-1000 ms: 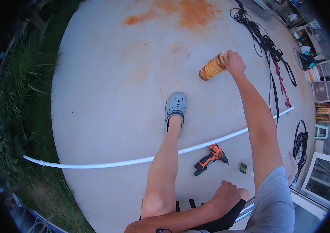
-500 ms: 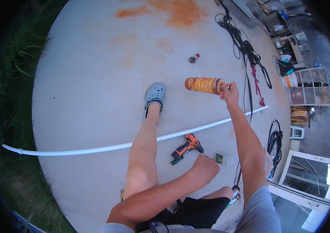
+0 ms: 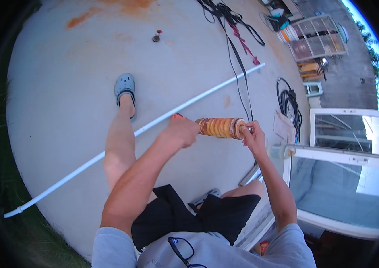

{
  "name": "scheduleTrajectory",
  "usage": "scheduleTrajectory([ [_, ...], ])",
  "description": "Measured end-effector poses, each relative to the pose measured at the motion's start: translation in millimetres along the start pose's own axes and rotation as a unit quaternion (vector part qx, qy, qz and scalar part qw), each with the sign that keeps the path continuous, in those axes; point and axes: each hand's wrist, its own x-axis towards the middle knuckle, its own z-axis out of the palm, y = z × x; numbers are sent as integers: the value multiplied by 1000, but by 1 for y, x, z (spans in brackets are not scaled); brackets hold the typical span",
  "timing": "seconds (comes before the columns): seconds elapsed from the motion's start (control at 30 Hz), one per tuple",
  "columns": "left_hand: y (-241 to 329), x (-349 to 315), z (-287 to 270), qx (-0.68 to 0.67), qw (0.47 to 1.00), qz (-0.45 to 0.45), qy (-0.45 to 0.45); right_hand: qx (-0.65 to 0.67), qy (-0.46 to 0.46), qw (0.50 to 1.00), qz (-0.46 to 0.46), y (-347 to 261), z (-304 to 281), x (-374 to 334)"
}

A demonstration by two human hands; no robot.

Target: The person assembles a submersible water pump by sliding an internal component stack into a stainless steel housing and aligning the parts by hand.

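Note:
A ribbed orange-yellow cylinder (image 3: 218,128) with brown bands at both ends lies level in front of me, held above the floor. My right hand (image 3: 252,136) pinches its right end between thumb and fingers. At the left end, my left hand (image 3: 180,132) is closed against it, back of the hand toward me, fingertips hidden. Just beyond that hand a small orange part of the power drill (image 3: 178,116) peeks out; the rest is covered.
A long white pipe (image 3: 153,123) crosses the concrete floor (image 3: 64,102) diagonally. Black straps (image 3: 227,15) and a coiled black hose (image 3: 289,105) lie to the right, near a white-framed glass door (image 3: 345,187). A small red-topped object (image 3: 157,36) stands far off. Grass (image 3: 2,178) borders the left.
My left hand has come forward from near the drill to the cylinder's left end. The right hand has drawn the cylinder nearer. The whole view has swung, shifting the floor things leftward and up.

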Motion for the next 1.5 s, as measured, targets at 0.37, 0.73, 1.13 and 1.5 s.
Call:
scheduleTrajectory([
  [0.37, 26, 12, -12, 35, 998, -33, -51, -145, 17, 988, 48, 163, 5, -113],
  [0.73, 23, 68, 70, 61, 995, 62, -53, -79, 148, 985, 46, 228, 14, -173],
  [1.13, 173, 34, 212, -789, 612, -41, -41, 500, 281, 819, -26, 162, -102, -368],
  [1.5, 347, -67, 130, -571, 772, 268, 81, 817, 197, 542, -14, 223, -40, -352],
])
